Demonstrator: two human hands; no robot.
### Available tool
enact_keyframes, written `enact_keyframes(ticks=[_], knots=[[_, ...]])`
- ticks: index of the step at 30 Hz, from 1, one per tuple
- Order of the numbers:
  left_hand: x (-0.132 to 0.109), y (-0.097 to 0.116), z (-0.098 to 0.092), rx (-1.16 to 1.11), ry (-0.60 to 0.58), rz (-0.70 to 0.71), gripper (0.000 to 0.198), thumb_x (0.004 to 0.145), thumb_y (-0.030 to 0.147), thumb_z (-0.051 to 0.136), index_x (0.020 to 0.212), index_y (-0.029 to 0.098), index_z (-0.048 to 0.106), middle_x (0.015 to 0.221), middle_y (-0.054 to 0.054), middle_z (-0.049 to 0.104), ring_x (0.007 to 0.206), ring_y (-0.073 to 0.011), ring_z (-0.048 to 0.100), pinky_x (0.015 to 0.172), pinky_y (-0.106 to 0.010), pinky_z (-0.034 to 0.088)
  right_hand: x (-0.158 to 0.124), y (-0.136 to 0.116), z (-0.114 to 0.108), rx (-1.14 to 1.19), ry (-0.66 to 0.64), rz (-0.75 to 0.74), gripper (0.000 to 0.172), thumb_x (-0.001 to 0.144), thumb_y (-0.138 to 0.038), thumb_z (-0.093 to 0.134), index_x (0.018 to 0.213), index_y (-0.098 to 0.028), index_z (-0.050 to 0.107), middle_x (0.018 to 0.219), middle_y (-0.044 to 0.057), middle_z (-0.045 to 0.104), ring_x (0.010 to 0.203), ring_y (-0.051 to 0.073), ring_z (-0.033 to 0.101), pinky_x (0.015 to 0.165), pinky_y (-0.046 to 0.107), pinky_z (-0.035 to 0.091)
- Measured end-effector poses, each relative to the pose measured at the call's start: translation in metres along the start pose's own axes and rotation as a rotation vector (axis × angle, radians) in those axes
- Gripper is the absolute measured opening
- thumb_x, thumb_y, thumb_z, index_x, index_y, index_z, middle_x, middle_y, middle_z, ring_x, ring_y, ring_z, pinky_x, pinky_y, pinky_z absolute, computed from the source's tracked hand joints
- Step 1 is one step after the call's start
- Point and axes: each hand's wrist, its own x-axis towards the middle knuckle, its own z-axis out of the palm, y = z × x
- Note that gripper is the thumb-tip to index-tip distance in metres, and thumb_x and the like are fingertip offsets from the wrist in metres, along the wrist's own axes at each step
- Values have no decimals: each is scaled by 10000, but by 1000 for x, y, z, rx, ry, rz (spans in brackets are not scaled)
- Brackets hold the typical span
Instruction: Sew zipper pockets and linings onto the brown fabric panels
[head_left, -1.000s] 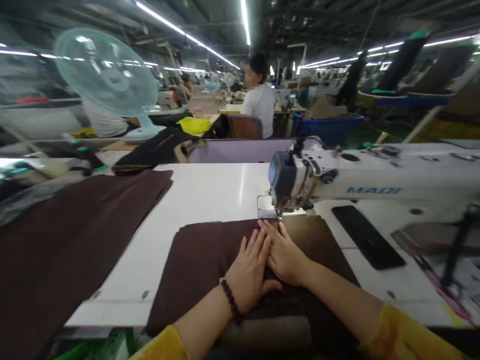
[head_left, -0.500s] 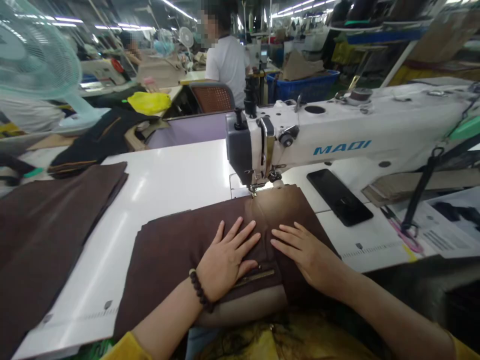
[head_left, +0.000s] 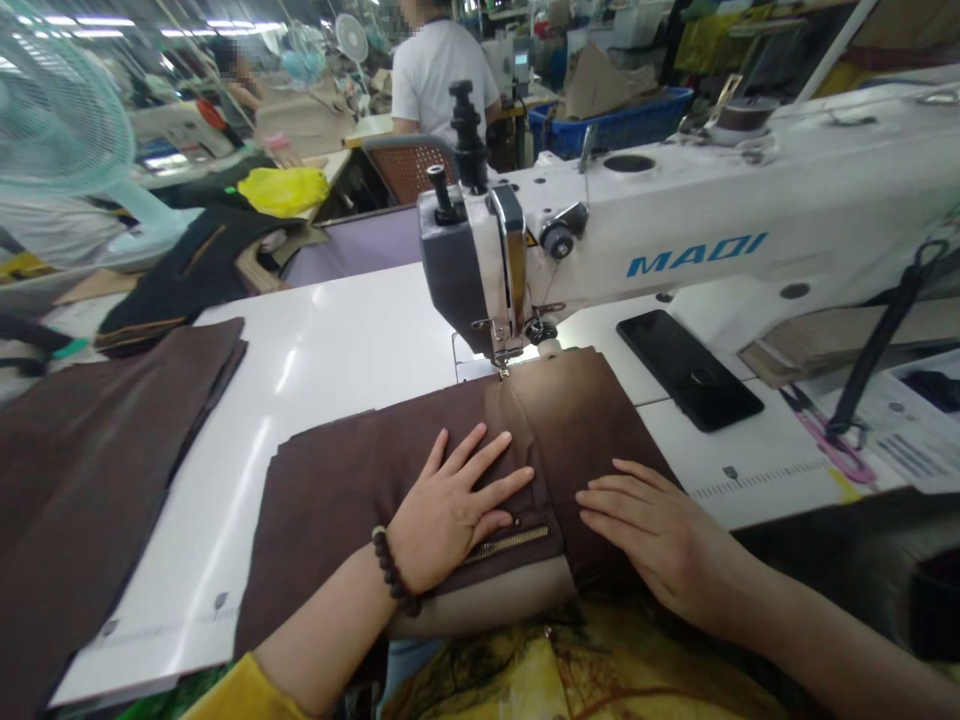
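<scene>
A brown fabric piece (head_left: 322,500) with a brass zipper (head_left: 517,541) lies on the white sewing table, its far edge under the needle and presser foot of the sewing machine (head_left: 472,270). My left hand (head_left: 450,515) rests flat on the fabric left of the seam, fingers spread, thumb just above the zipper. To the right of the seam, my right hand (head_left: 660,530) lies on the same piece with its fingers stretched out and close together. Neither hand grips anything.
More brown fabric (head_left: 112,450) is stacked on the left of the table (head_left: 330,330). A black phone (head_left: 686,370) and pink-handled scissors (head_left: 844,450) lie to the right. A fan (head_left: 67,110) stands at the left; a person in white (head_left: 442,75) sits beyond.
My right hand has slid right, away from the seam and from my left hand. The left hand stays almost in place on the fabric. The camera view has shifted slightly.
</scene>
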Motion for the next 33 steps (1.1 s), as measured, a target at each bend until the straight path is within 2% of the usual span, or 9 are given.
enact_keyframes(ticks=[3,11,18,22,26,29,31,33], knots=[[0,0,0,-1,-3,2,434,876,373,421,1296,372,309,1410,-35,247,1290,-301,182,972,-598,227,1,-7,-1,18,48,21,363,811,-56,333,1087,-134,556,1102,72,582,1047,182,476,995,425,285],[0,3,0,19,3,2,461,861,354,462,1294,381,305,1410,-30,244,1290,-301,182,970,-599,230,0,-13,11,-50,-11,-73,300,842,-114,403,1109,-158,533,1180,31,546,1093,186,441,1004,424,254],[4,4,-8,71,-47,15,529,825,355,527,1293,410,285,1378,-50,307,1257,-328,250,935,-607,279,4,-14,8,-100,-9,-66,289,836,-127,406,1082,-187,545,1202,18,534,1057,176,471,953,417,309],[8,9,-13,41,-73,-15,504,819,355,535,1274,412,326,1350,-56,350,1240,-343,275,918,-621,289,7,-13,6,-91,-23,-67,286,835,-126,401,1067,-192,555,1190,22,544,1038,181,482,936,421,328],[7,15,-9,-8,-29,-79,453,824,385,515,1257,376,380,1352,-66,343,1256,-340,239,940,-629,249,5,-14,7,-93,10,-71,273,847,-125,398,1064,-169,556,1181,35,549,1057,186,465,963,417,296],[4,16,-4,-26,6,-78,469,824,424,496,1270,349,372,1368,-85,312,1275,-346,182,946,-641,214,1,-22,7,-108,93,-16,233,854,-146,404,1002,-136,584,1070,74,597,979,189,498,915,382,335],[3,15,-1,-38,16,-55,482,820,474,465,1274,342,371,1370,-96,304,1277,-355,170,941,-651,201,-2,-31,7,-140,147,70,219,861,-187,410,945,-138,607,900,76,621,832,176,525,789,333,392],[3,14,1,-47,25,-39,507,812,540,409,1274,335,376,1368,-108,303,1275,-362,169,936,-658,195,-4,-40,8,-206,148,134,250,872,-234,394,951,-138,612,745,60,592,689,163,512,651,305,392]])
